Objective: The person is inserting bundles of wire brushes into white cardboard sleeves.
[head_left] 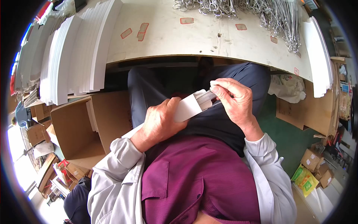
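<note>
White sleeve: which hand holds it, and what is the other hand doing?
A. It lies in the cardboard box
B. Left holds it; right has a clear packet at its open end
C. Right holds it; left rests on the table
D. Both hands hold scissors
B: the left hand grips the white sleeve over the lap, while the right hand pinches a clear packet at its open end.
</note>
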`<state>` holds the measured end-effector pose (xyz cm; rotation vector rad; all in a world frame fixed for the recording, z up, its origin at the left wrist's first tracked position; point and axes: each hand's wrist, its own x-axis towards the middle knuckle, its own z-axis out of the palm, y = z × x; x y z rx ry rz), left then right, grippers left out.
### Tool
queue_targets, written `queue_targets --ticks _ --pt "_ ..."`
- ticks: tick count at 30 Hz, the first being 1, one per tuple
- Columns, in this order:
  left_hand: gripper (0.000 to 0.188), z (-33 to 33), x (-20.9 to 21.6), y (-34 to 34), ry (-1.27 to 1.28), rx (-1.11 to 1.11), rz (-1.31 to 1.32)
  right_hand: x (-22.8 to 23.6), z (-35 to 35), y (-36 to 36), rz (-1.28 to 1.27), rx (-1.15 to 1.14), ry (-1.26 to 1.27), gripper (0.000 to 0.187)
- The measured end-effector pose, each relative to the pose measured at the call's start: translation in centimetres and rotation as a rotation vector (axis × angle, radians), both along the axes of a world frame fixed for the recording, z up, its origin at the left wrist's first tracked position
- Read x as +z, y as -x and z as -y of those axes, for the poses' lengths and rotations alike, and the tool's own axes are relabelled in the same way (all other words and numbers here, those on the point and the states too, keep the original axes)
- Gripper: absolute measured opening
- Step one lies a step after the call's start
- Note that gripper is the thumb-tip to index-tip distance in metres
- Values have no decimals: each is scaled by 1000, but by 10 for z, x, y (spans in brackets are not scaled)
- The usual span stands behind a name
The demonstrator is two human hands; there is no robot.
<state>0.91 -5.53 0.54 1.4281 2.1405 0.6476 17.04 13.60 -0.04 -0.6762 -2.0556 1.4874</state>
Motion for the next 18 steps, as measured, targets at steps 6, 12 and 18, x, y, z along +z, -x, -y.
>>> queue_targets --ticks 6,12,18 --pt "46 1 -5 -10 14 69 47 -1 10 9 29 -3 -112 13" --pt "50 2 -12 -12 -7 72 69 -19 32 14 42 21 -317 16" --pt "57 4 -16 -11 -12 97 147 -27 46 8 4 104 -250 29"
